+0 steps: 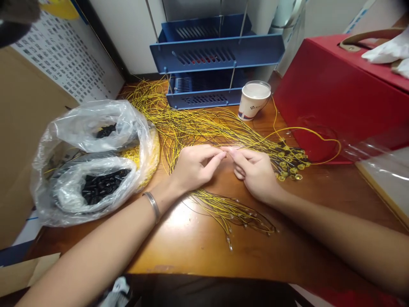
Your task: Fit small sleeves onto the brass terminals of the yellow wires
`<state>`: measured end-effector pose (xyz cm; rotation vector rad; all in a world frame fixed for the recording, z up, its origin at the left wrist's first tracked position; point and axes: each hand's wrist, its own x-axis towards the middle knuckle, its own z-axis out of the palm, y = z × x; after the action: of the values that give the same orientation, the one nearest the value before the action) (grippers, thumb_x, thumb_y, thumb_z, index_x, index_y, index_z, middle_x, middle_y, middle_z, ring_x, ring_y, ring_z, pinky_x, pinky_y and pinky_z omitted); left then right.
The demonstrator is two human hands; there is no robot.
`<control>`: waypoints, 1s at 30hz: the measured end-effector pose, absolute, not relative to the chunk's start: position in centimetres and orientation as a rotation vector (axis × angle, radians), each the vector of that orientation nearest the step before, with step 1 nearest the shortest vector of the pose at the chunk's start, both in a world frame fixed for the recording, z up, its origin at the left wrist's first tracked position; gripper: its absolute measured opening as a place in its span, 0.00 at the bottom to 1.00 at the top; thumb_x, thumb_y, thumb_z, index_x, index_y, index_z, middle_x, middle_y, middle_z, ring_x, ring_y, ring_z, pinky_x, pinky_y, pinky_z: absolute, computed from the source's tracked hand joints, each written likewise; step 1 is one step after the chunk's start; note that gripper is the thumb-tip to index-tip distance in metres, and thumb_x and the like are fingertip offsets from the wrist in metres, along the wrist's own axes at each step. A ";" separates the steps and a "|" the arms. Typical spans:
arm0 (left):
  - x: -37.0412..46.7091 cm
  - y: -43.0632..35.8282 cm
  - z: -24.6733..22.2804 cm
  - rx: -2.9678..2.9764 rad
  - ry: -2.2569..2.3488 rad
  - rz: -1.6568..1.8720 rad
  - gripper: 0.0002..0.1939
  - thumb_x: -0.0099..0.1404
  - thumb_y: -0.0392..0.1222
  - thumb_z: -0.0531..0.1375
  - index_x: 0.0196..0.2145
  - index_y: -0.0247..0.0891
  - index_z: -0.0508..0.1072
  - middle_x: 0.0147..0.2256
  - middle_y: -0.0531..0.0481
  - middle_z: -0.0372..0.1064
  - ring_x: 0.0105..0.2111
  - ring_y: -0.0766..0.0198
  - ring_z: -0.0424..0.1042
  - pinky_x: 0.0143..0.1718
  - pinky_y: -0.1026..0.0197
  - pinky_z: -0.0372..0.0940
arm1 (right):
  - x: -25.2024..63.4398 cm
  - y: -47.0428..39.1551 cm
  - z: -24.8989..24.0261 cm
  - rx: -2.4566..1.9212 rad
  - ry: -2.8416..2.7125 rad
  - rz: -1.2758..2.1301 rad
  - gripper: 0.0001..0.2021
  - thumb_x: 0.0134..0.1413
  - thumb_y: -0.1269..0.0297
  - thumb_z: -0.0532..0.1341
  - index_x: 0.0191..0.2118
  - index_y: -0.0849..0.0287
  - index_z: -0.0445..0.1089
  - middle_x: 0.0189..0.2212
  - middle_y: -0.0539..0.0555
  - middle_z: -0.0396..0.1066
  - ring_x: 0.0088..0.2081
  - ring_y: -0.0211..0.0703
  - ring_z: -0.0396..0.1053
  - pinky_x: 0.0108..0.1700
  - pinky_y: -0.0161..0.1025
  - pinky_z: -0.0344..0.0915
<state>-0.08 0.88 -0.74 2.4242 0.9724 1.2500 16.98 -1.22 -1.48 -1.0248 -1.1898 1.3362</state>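
Note:
My left hand [197, 166], with a metal bracelet on the wrist, is closed in a pinch. Its thumb and forefinger meet the fingertips of my right hand [255, 168] above the table. Whatever lies between the left fingertips is too small to make out. The right hand also pinches, and a yellow wire [306, 128] runs out from its fingers and loops to the right. Behind both hands spreads a bundle of yellow and black wires [204, 123], with yellow and black fittings [289, 164] at its right end. Below them lie more wires [220, 209] with small clear tips.
On the left, a clear plastic bag [44, 170] holds black parts [102, 185] and yellow rings [131, 155]. Blue trays [217, 53] stand at the back beside a paper cup [252, 102]. A red box [338, 94] stands at right on the wooden table [179, 251].

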 end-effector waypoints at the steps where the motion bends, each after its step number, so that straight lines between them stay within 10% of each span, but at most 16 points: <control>1: -0.1 0.9 -0.8 2.433 0.990 1.245 0.10 0.69 0.38 0.58 0.34 0.34 0.79 0.27 0.50 0.76 0.23 0.70 0.69 0.28 0.66 0.63 | 16.9 -1.1 -1.4 -1.031 -1.158 1.348 0.17 0.54 0.51 0.66 0.37 0.61 0.79 0.15 0.41 0.47 0.18 0.29 0.43 0.20 0.33 0.40; 9: -0.5 1.3 -1.1 2.501 1.098 1.210 0.12 0.70 0.37 0.56 0.31 0.33 0.75 0.27 0.49 0.73 0.26 0.68 0.69 0.31 0.64 0.63 | 16.9 -0.1 -1.1 -1.021 -0.845 1.467 0.17 0.48 0.52 0.70 0.36 0.62 0.77 0.14 0.38 0.42 0.17 0.27 0.37 0.18 0.31 0.34; 21: -0.8 1.8 -1.0 2.521 1.005 1.232 0.12 0.72 0.39 0.56 0.37 0.33 0.79 0.24 0.50 0.72 0.22 0.69 0.65 0.26 0.66 0.61 | 17.0 0.6 -1.6 -1.055 -1.167 1.306 0.12 0.47 0.56 0.71 0.31 0.61 0.80 0.18 0.48 0.66 0.17 0.29 0.50 0.18 0.32 0.43; 30: -1.4 1.7 -0.6 2.458 0.999 1.300 0.10 0.70 0.37 0.57 0.34 0.33 0.77 0.26 0.49 0.74 0.24 0.69 0.68 0.28 0.66 0.63 | 17.3 0.8 -1.8 -0.911 -0.920 1.342 0.09 0.49 0.60 0.71 0.33 0.59 0.76 0.15 0.41 0.54 0.15 0.25 0.42 0.18 0.31 0.37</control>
<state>-1.36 1.73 -0.57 2.4583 0.9991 1.2996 17.35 0.85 -1.80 -0.9114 -0.9205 1.3423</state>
